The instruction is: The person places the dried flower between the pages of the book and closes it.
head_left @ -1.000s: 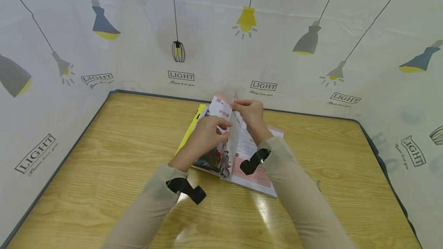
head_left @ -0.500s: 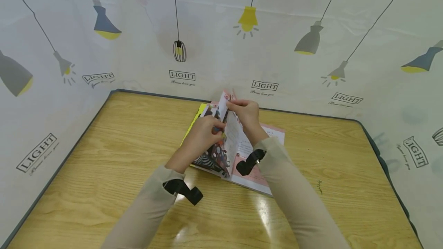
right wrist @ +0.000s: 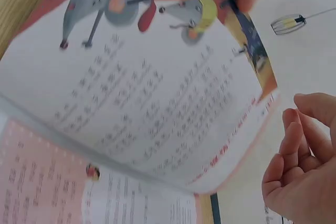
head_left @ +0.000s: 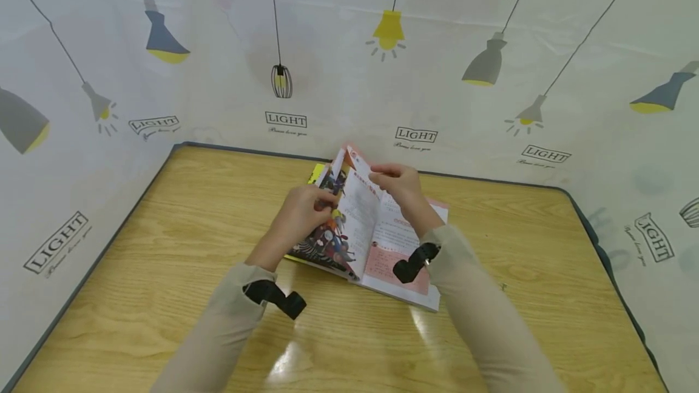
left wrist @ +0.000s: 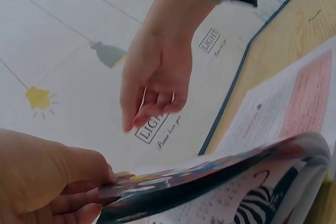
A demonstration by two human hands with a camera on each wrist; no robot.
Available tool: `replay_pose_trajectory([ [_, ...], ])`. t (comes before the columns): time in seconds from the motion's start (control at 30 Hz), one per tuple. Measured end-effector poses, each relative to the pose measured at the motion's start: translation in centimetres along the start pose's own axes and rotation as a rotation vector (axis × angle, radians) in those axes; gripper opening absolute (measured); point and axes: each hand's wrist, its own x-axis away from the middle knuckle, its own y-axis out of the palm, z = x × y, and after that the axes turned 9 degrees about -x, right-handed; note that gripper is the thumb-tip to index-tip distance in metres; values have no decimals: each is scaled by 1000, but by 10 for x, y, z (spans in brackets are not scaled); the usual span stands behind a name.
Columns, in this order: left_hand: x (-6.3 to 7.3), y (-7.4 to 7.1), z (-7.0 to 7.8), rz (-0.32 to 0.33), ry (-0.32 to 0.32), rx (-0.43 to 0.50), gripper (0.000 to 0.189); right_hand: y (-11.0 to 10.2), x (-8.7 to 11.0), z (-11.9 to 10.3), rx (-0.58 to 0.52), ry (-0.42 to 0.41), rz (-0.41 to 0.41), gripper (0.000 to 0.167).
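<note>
An open picture book [head_left: 360, 211] lies on the wooden table, its left-hand leaves lifted and curving upward. My left hand [head_left: 303, 214] pinches the outer edge of these leaves between thumb and fingers; the left wrist view shows the thumb on top of the page [left wrist: 184, 174]. Cartoon animals and printed text cover the raised page [right wrist: 142, 93] in the right wrist view. Over the upper part of the book, my right hand [head_left: 404, 193] hovers with loosely bent fingers, holding nothing. In its own wrist view that hand [right wrist: 307, 161] is beside the page's corner, apart from it.
A yellow cover edge [head_left: 315, 173] shows under the book's left side. The wooden table [head_left: 180, 241] is bordered by white sheeting [head_left: 327, 29] printed with lamps and the word LIGHT. Each wrist wears a black camera strap [head_left: 275, 297].
My right hand has let go of the leaf at the top and drawn back right. My left hand has moved left, taking the leaves' edge with it, so the left page lies more open.
</note>
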Motion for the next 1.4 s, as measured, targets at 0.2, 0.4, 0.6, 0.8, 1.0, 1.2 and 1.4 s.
replay_pose_trajectory([
  [0.2, 1, 5, -16, -16, -55, 31, 20, -24, 4, 11, 56, 43, -23, 35],
  [0.4, 0, 13, -32, -25, -90, 24, 19, -53, 6, 19, 112, 75, -31, 39],
  [0.6, 0, 25, -47, -38, -101, 39, 19, -88, 12, 26, 168, 83, -34, 42],
  [0.8, 2, 36, -64, -60, -117, 32, 19, -116, 22, 33, 184, 115, -31, 44],
  [1.0, 3, 46, -79, -85, -133, 54, 19, -141, 33, 44, 229, 126, -25, 48],
  [1.2, 4, 54, -91, -101, -121, 59, 19, -161, 46, 57, 241, 136, -24, 51],
  [1.4, 7, 59, -98, -114, -107, 76, 20, -180, 64, 66, 250, 153, -32, 55],
])
